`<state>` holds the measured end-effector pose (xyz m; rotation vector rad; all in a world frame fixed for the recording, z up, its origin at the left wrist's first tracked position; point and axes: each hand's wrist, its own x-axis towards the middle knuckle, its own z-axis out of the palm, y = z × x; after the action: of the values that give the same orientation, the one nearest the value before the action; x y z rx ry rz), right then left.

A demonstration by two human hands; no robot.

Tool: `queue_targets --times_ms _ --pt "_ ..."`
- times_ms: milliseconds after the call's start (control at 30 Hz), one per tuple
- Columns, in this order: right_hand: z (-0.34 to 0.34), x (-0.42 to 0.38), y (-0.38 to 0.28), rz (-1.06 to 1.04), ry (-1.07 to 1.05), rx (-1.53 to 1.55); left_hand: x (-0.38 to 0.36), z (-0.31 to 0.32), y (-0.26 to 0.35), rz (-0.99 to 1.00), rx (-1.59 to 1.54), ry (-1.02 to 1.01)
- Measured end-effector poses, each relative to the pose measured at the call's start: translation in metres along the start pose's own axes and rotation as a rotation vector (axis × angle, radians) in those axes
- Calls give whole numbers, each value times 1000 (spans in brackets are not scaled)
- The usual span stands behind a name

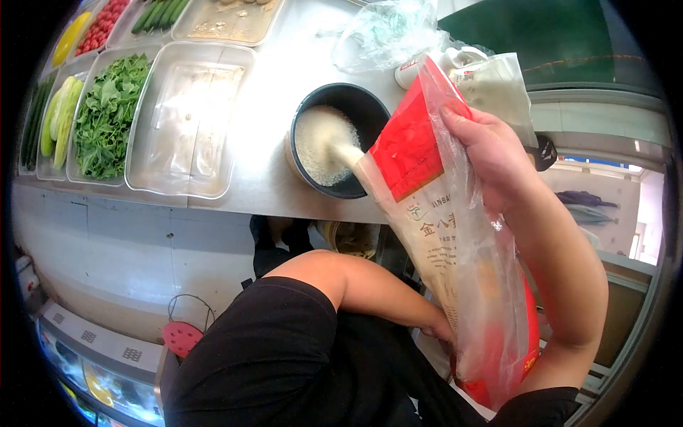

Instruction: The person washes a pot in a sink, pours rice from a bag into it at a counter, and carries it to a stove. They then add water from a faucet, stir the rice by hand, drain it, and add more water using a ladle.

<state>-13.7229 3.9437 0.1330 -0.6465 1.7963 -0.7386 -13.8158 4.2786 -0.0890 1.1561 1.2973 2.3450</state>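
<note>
A large clear bag of rice (445, 249) with red printed panels is tilted over the dark-lined pot (377, 107). White rice (324, 142) streams from the bag's open mouth and lies heaped inside the pot. My right hand (491, 149) is closed on the upper side of the bag near its mouth, thumb on top. Lower down, my left hand (440, 331) holds the bag's bottom part against my body; most of its fingers are hidden by the bag.
Clear tubs on the steel counter (274, 92) hold leafy greens (110, 117), pale green vegetables (64, 117), cucumbers (158, 13) and red tomatoes (103, 25). A wide clear tub (185, 124) stands left of the pot. Behind the pot lies a crumpled plastic bag (388, 35).
</note>
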Motion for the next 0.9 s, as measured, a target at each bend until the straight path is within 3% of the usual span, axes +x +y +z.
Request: queue_targets --times_ms 900 --pt "-1 -8 3 -28 -21 1 1 5 -6 13 52 4"
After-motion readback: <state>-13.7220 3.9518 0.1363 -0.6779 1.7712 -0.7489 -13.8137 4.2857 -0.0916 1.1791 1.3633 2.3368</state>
